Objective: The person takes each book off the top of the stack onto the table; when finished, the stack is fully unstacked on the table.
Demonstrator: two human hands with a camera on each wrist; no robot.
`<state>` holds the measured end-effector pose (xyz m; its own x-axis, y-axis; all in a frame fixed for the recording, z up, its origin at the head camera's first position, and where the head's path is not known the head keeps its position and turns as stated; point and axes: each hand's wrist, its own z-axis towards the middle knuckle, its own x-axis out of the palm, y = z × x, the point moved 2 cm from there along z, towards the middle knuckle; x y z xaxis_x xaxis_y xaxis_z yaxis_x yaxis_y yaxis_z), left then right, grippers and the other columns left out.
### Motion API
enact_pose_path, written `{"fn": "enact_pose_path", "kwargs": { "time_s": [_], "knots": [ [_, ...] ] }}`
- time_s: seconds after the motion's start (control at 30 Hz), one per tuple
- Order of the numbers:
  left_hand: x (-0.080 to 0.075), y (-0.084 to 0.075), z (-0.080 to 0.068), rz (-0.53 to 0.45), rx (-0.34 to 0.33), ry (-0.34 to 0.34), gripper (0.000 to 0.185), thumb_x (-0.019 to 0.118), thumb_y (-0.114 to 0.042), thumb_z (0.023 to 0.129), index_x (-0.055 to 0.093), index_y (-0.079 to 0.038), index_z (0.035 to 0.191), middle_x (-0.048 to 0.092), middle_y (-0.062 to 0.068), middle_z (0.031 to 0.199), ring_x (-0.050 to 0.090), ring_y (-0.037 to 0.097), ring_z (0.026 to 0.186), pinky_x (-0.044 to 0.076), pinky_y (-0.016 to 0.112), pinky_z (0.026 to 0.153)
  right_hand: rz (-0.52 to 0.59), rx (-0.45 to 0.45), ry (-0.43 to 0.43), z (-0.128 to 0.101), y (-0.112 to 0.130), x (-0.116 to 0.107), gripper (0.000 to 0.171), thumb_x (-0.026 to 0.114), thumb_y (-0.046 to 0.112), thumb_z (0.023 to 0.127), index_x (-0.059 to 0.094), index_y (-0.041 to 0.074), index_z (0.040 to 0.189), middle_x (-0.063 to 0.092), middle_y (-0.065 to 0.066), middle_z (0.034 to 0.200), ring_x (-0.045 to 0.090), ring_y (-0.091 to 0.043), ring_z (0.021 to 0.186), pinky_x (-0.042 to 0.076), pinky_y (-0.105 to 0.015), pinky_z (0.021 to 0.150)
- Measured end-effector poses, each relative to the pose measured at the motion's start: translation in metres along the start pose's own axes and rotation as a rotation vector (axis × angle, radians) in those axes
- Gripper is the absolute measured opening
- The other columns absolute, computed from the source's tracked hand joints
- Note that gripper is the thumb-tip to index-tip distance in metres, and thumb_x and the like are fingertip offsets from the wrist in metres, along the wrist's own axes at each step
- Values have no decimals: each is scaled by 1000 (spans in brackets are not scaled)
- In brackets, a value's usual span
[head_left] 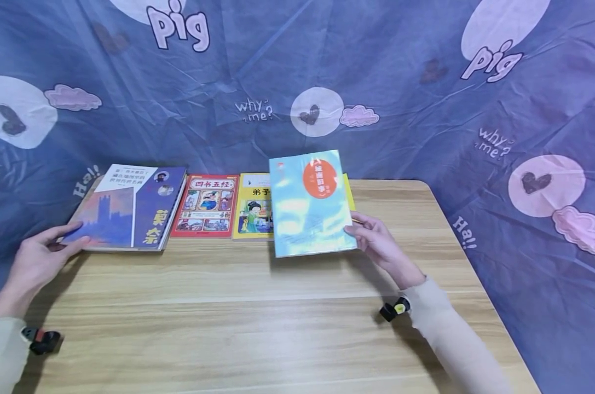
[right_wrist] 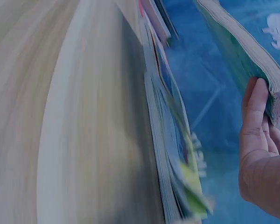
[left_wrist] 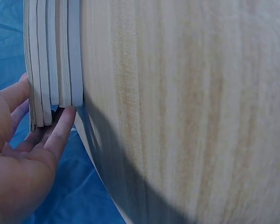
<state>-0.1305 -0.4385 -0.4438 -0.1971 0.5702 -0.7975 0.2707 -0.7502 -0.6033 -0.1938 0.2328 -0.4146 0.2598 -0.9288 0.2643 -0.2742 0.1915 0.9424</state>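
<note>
Light-blue book is pinched by right hand, edge hold best, likely light, slick; book stack is gripped by left hand.

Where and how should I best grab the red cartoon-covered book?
Probably take the red cartoon-covered book by its near edge, from the front, thumb on top: it lies flat, closely flanked by the purple-covered book stack and yellow book, but nothing blocks that edge.
</note>
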Motion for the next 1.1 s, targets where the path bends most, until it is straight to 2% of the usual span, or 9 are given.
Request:
{"fn": "enact_pose_path", "kwargs": {
  "time_s": [0.2,0.4,0.53,0.7,0.87,1.0,1.1],
  "knots": [
    [0,0,-1,-20,6,3,71,65,-47,103,48,-2,156,50,39,151,38,-29,68,44,17,53,4,-21,-81,-17,12,-39,37,56,-8,100,74,21,114,70,13,77,49,5,54,38,-8,48],
    [0,2,0,-8,6,-13,70,64,-48,103,50,-3,155,54,33,148,42,-26,68,46,18,54,11,-45,-99,-30,23,-71,41,51,-10,101,77,20,111,69,12,81,53,7,57,39,-7,48],
    [0,2,0,-3,-1,-6,71,62,-48,104,48,-2,156,51,37,151,40,-26,67,45,19,53,-12,-57,-111,-37,29,-91,41,50,-9,103,78,20,110,71,13,82,55,7,57,39,-7,47],
    [0,1,0,-3,7,-13,69,62,-46,105,49,0,155,52,40,147,39,-26,67,44,19,53,-34,-67,-131,-45,36,-113,39,51,-7,104,79,20,109,71,14,83,55,6,59,38,-9,50],
    [1,0,-1,-5,21,-19,68,63,-44,104,50,1,154,53,41,144,40,-25,66,44,19,52,-91,-52,-164,-49,42,-134,37,53,-4,105,78,23,110,63,15,71,51,4,58,34,-14,50],
    [1,0,-1,-11,31,-23,67,64,-43,104,51,1,153,54,40,142,41,-25,66,44,18,52,-109,-29,-196,-50,45,-148,35,54,-1,106,77,26,111,61,14,69,52,3,59,40,-15,52],
    [0,0,0,-16,43,-29,66,66,-43,103,53,1,152,60,31,133,43,-25,66,45,19,52,-115,-19,-208,-49,46,-157,34,55,0,106,76,26,111,66,13,70,56,2,59,46,-16,54]
  ]
}}
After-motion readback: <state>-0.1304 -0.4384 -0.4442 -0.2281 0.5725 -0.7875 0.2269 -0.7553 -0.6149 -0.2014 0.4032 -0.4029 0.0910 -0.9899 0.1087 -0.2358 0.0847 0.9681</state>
